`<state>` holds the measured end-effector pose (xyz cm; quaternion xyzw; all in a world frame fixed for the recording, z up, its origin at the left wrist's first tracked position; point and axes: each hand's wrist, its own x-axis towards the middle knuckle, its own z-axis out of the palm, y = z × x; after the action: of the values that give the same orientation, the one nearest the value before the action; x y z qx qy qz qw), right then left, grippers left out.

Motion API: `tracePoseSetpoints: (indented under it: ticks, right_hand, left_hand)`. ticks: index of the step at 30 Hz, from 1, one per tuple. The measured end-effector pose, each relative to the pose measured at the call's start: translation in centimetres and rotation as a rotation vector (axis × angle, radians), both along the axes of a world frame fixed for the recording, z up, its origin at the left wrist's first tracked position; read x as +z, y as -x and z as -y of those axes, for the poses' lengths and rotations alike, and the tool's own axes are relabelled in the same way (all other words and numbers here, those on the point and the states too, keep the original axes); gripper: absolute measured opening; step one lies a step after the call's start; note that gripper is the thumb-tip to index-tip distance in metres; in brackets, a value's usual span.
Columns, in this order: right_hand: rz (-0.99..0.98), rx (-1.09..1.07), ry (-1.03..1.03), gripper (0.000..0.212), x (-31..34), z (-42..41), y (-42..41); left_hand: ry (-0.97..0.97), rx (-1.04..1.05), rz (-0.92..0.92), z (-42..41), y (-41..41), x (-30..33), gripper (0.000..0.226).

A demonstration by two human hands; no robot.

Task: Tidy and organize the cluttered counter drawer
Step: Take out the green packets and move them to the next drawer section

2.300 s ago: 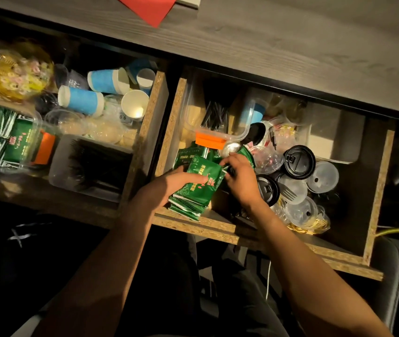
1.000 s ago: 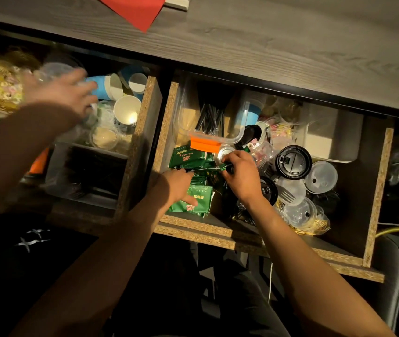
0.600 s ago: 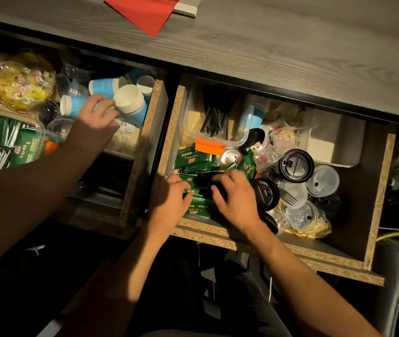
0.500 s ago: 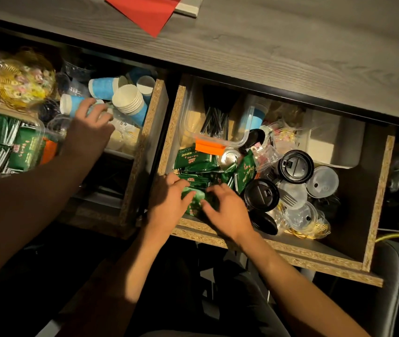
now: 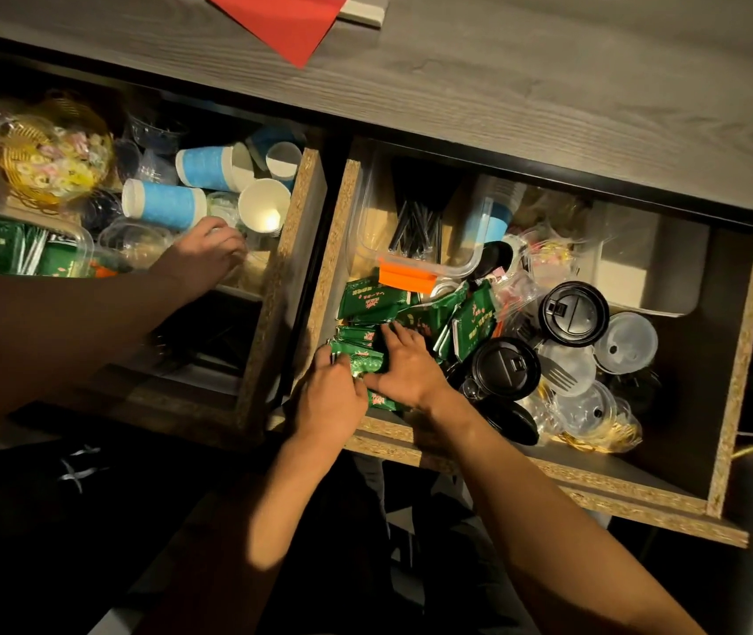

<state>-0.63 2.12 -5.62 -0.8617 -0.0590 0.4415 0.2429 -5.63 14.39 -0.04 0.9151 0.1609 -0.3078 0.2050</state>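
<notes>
A: We read the figure from its largest member, the right-hand drawer (image 5: pixel 732 373), pulled out under the grey counter (image 5: pixel 548 84). A clear plastic tub (image 5: pixel 365 208) of dark straws sits at its back left; black cup lids (image 5: pixel 574 311) and clear lids (image 5: pixel 624 342) crowd the middle and right.

B: And the task's own things?

A: The green sachets (image 5: pixel 370 302) lie heaped in the near-left corner, some fanned out toward the lids. Our left hand (image 5: pixel 331 398) curls its fingers round a small bunch of them at the front wall; our right hand (image 5: pixel 404 366) lies over the heap with fingers bent, pressing sachets toward the left. Whether it pinches any one sachet we cannot tell.

B: What could go wrong from here?

A: We judge three risks. The sachets are slick and thin, so a squeezed bunch may splay and slide under the lids. The right wrist lies just beside the nearest black lid (image 5: pixel 505 368); a sideways sweep could knock the loose lids and the fork (image 5: pixel 560 380) further out of order. The bunch rests against the low front wall, so a careless lift could spill sachets over it.

B: And the neighbouring drawer?

A: Another person's hand (image 5: pixel 202 256) reaches among blue paper cups (image 5: pixel 163 206) there; crossing arms could collide.
</notes>
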Motion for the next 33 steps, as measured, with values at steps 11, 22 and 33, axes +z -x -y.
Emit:
tracePoseSetpoints:
  ticks: [11,22,33]
  right_hand:
    - [-0.223,0.106,0.008,0.085,0.4,0.9,-1.8]
    - [-0.356,-0.071,-0.105,0.086,0.3,1.8,-1.3]
    - [-0.360,-1.145,-0.284,0.055,-0.6,3.1,3.3]
  left_hand:
    - [-0.009,-0.131,0.144,-0.3,0.8,0.1,0.035]
    - [0.038,-0.361,0.011,-0.2,-5.4,-2.3,0.050]
    - [0.001,-0.378,-0.181,0.7,-5.1,-4.8,0.048]
